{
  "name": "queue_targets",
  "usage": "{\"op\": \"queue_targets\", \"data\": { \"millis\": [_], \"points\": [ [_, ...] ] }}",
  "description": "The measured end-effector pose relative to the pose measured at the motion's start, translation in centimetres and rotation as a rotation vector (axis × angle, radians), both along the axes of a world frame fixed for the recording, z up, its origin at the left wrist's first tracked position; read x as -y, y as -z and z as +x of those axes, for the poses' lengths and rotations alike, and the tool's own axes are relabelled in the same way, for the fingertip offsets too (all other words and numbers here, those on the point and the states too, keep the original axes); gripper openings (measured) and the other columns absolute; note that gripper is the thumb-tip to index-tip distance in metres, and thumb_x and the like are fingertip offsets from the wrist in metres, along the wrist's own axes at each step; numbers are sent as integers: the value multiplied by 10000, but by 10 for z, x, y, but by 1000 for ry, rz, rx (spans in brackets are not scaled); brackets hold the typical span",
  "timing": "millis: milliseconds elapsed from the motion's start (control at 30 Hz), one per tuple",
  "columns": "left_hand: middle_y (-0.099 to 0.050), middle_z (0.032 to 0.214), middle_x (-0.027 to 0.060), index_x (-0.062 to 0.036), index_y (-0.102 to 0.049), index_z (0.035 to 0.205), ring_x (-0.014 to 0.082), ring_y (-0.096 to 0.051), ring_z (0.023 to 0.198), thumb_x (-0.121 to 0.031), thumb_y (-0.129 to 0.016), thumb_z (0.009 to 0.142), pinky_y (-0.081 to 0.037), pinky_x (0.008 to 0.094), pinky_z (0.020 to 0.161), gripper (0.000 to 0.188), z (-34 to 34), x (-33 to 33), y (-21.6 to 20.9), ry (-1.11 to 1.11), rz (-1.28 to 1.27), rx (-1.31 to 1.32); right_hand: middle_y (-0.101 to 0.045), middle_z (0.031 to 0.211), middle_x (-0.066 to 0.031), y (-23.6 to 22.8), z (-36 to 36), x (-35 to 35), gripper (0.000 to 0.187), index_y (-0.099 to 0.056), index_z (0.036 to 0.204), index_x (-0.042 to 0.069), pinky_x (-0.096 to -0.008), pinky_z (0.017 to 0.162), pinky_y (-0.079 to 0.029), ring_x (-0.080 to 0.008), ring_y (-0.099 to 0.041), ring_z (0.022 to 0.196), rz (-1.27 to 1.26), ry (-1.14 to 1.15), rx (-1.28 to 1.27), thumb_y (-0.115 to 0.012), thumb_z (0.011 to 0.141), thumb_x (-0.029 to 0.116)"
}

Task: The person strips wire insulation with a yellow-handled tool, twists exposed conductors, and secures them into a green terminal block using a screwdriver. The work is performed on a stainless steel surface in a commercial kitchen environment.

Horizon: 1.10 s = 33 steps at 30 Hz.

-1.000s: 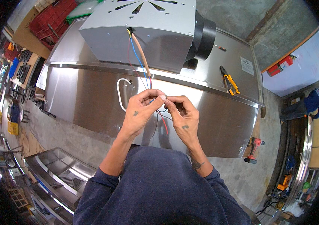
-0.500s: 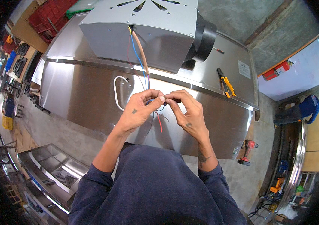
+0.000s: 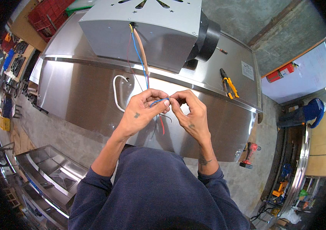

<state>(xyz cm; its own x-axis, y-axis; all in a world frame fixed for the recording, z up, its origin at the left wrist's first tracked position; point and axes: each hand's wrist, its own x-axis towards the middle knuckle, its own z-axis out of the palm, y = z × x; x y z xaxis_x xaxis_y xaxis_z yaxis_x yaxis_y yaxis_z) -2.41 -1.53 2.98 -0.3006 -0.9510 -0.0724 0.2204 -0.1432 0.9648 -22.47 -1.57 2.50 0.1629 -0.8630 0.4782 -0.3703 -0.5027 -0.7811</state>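
Note:
Over the brushed steel hood, my left hand (image 3: 143, 106) pinches a blue wire (image 3: 160, 101) between thumb and forefinger. My right hand (image 3: 190, 110) meets it there, thumb and forefinger closed on the wire's tip. Below my fingers dangle a red wire (image 3: 162, 126) and darker thin wires. From a hole in the grey metal fan box (image 3: 140, 46) come a thick tan cable (image 3: 140, 50), a long blue lead and a thin dark red one, running down toward my left hand. A white cable (image 3: 115, 92) loops out of the steel face left of my hands.
Yellow-handled pliers (image 3: 229, 83) and a small screwdriver (image 3: 221, 50) lie on the steel top. A black round duct collar (image 3: 209, 40) juts from the box. A red cordless drill (image 3: 250, 155) is beyond the right edge. Another person (image 3: 311, 113) bends over at far right.
The blue wire now shows stretched between my fingertips, where it was mostly hidden before. My hands stay close together, and the whole view has shifted slightly.

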Motion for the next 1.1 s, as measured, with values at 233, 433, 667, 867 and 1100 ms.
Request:
{"op": "queue_targets", "data": {
  "millis": [233, 433, 667, 867, 1100],
  "points": [
    [-750, 1098, 100, 50, -687, 1243, 109, -702, 1003, -184, -796, 1026, -574, 257, 873, 337, -1, -1, 1, -48, -6, 103, -758, 1021, -72, 7, 0, -4, 140, -738, 1131, -15, -282, 787, -581, -116, -703, 882, 150, -29, 145, -749, 1037, 88],
    [-745, 1110, 67, 13, -698, 1217, 101, -691, 1026, -155, -802, 1015, -559, 263, 919, 282, -3, -3, 3, -76, -26, 117, -755, 1045, -68, 12, -1, -3, 191, -743, 1166, -23, -269, 815, -584, -110, -705, 914, 191, -54, 181, -742, 1057, 133],
    [-737, 1105, 59, 15, -698, 1202, 101, -687, 1038, -149, -802, 1015, -555, 269, 943, 271, -6, -3, 7, -88, -50, 124, -757, 1035, -95, 12, 1, -6, 171, -749, 1133, -28, -293, 816, -578, -145, -713, 905, 297, -35, 277, -738, 1046, 119],
    [-737, 1125, 87, 41, -683, 1218, 118, -699, 1050, -144, -792, 1020, -570, 280, 956, 292, -9, -3, 8, -99, -58, 101, -760, 1054, -45, 18, 2, -5, 242, -753, 1188, -10, -266, 809, -589, -95, -695, 908, 316, -22, 332, -748, 1065, 198],
    [-740, 1117, 114, 64, -668, 1244, 142, -719, 1041, -171, -788, 1025, -590, 283, 957, 342, -12, -4, 10, -124, -67, 71, -760, 1065, -68, 13, 4, -7, 201, -747, 1179, -23, -281, 850, -585, -108, -699, 944, 374, -21, 402, -736, 1065, 142]
  ]
}}
